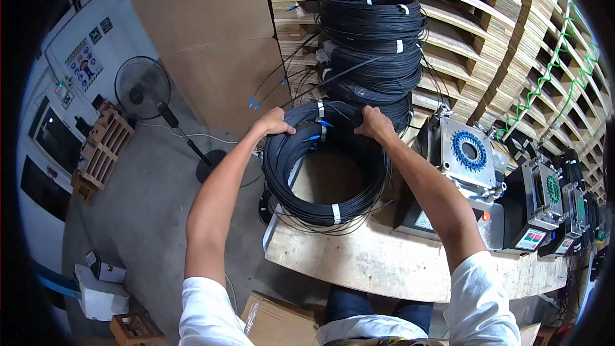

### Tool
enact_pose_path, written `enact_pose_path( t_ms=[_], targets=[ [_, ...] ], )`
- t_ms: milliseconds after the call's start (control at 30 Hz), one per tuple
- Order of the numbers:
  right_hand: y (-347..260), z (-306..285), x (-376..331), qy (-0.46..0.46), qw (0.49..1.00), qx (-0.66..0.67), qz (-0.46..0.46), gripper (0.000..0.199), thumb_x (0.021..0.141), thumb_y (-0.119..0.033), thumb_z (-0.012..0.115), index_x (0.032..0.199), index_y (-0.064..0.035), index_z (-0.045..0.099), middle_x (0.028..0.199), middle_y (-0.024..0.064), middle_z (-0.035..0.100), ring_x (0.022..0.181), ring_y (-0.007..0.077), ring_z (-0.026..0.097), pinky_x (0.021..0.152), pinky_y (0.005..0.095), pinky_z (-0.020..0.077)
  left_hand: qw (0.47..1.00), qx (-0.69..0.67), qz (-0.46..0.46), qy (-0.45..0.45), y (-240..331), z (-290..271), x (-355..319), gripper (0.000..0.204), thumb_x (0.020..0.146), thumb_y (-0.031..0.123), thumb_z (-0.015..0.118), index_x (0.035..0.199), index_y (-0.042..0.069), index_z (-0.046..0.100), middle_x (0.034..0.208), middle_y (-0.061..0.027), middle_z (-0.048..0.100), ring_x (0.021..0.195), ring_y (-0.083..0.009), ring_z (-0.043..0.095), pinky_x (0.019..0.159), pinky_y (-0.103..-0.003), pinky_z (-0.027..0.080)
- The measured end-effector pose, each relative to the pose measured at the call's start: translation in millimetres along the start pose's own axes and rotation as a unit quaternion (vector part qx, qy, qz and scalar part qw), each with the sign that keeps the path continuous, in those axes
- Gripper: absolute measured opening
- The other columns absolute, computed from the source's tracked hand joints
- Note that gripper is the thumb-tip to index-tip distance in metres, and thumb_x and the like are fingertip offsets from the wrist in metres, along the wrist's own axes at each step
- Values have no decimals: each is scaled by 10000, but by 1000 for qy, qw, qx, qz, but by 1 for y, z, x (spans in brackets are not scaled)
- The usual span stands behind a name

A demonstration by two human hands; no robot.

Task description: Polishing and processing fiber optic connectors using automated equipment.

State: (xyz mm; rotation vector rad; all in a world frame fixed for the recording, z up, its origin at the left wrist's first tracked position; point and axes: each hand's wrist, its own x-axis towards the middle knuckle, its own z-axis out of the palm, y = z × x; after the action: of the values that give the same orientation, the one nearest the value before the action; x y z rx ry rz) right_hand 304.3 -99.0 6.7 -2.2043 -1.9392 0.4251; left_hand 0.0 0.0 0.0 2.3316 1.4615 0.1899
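Observation:
Both arms reach forward to a large coil of black cable (pixel 301 198) on the wooden table's left part. White ties bind it, and blue-tipped cable ends show at its far inner side. My left hand (pixel 275 122) is closed around the far left of the coil's rim. At the far right of the same rim, my right hand (pixel 374 123) grips with its fingers wrapped over, partly hidden behind the cable. Directly behind stands a taller stack of black cable coils (pixel 371 45), also tied with white bands. Loose blue connectors (pixel 254 102) hang out on its left.
The wooden table (pixel 359 259) carries a machine with a ring of blue pieces (pixel 469 151) right of the coil. More machines with green rings (pixel 553 189) follow. Stacked wooden pallets (pixel 448 25) rise behind. A standing fan (pixel 142 86) and cardboard sheet (pixel 205 38) are left.

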Motion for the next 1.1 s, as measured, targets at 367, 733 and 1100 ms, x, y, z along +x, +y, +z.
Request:
enact_pose_path(
  t_ms=[367, 733, 1100],
  targets=[
    [27, 23, 30, 100, 990, 79, -66, 541, 648, -292, 856, 1040, 49, 704, 1031, 251, 706, 1006, 385, 684, 857, 416, 563, 994, -80, -65, -18, 6, -11, -2, 479, 666, 275, 856, 945, -92, 729, 958, -229, 733, 881, -304, 717, 827, -387, 547],
    [20, 22, 21, 49, 994, 70, -72, 549, 625, -304, 873, 991, 70, 708, 998, 270, 704, 986, 381, 694, 847, 409, 569, 992, -79, -82, -49, 7, 1, -6, 621, 650, 295, 875, 1072, -118, 683, 1128, -271, 691, 1031, -348, 687, 916, -410, 523],
    [22, 25, 25, -24, 994, 78, -66, 732, 651, -339, 859, 1213, 65, 621, 1187, 263, 663, 1142, 371, 638, 969, 399, 527, 991, -121, 21, -45, -13, 19, 6, 586, 591, 206, 923, 1095, -6, 713, 1028, -173, 744, 950, -283, 699, 907, -374, 523]
  ],
)
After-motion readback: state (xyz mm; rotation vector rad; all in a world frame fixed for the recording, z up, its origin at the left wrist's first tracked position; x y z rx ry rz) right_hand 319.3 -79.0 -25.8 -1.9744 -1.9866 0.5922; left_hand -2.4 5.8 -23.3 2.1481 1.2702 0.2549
